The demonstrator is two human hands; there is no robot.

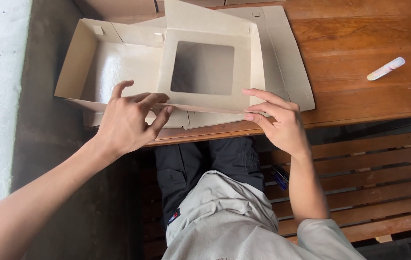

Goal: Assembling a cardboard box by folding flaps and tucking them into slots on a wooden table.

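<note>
Pinching the near edge of the windowed lid (205,72), left hand (128,120) and right hand (280,120) arch fingers; the cardboard box (114,62) runs lengthwise between both grips, lid tilting away.

Brown kraft cardboard box (119,62), open tray with glossy pale inside, sits on a wooden table edge; its attached window lid (210,72) lies at 3 o'clock of the tray, tilted up slightly, with a rectangular cut-out window in its middle. More flat unfolded cardboard blanks (287,62) lie under it, sticking out toward 3 o'clock and 6 o'clock. The lid's near edge at 6 o'clock is lifted off the stack and pinched at both ends.
</note>
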